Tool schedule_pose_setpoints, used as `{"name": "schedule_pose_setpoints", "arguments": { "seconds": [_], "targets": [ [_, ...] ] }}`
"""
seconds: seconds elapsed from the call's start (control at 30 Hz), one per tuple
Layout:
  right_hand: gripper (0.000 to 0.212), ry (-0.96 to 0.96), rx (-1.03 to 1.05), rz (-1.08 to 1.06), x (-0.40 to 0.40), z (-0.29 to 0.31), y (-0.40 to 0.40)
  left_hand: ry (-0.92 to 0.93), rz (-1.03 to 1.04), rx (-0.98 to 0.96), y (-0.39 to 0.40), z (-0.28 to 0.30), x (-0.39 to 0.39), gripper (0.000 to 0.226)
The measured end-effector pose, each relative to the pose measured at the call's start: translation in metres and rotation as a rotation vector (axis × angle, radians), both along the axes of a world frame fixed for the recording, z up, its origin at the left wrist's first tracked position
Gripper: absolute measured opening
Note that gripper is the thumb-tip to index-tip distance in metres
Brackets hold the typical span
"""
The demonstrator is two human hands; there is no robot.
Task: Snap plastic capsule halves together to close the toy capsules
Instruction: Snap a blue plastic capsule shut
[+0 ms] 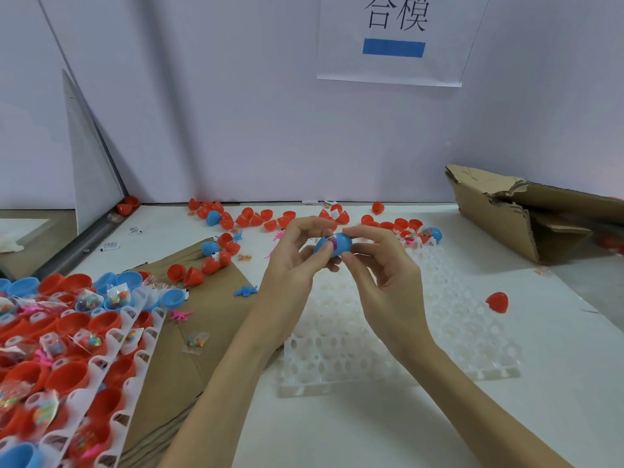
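We pinch blue capsule between left hand and right hand, fingertips on opposite ends to press halves shut; white tray waits beneath hands.

A white paper sign hangs on the pale wall ahead of me, printed with two large black characters above a solid blue bar. To my right, a torn brown cardboard box lies flattened on the white table, against the wall. To my left, a sheet of brown paper is spread across the table. Further left, a grey panel leans at an angle against the wall, its metal edge running down to the table's far corner.
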State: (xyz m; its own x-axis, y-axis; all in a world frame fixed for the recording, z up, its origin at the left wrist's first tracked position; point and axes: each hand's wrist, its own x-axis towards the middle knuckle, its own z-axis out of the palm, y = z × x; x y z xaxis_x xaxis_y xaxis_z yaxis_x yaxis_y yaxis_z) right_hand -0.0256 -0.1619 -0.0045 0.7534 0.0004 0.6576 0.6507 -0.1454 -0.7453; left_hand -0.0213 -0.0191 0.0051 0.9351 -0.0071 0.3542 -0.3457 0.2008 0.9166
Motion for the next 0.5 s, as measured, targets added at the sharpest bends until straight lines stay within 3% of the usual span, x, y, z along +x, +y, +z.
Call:
{"name": "schedule_pose_setpoints", "arguments": {
  "seconds": [0.3, 0.5],
  "targets": [
    [0.028, 0.027, 0.001, -0.015, 0.0059, -0.0004, -0.0053, 0.042, 0.088, 0.022, -0.0033, 0.0024, -0.0055, 0.016],
    [0.031, -0.010, -0.034, -0.017, 0.0051, -0.0006, -0.0047, -0.065, 0.147, 0.140, -0.0038, 0.0046, -0.0097, 0.014]
  ]
}}
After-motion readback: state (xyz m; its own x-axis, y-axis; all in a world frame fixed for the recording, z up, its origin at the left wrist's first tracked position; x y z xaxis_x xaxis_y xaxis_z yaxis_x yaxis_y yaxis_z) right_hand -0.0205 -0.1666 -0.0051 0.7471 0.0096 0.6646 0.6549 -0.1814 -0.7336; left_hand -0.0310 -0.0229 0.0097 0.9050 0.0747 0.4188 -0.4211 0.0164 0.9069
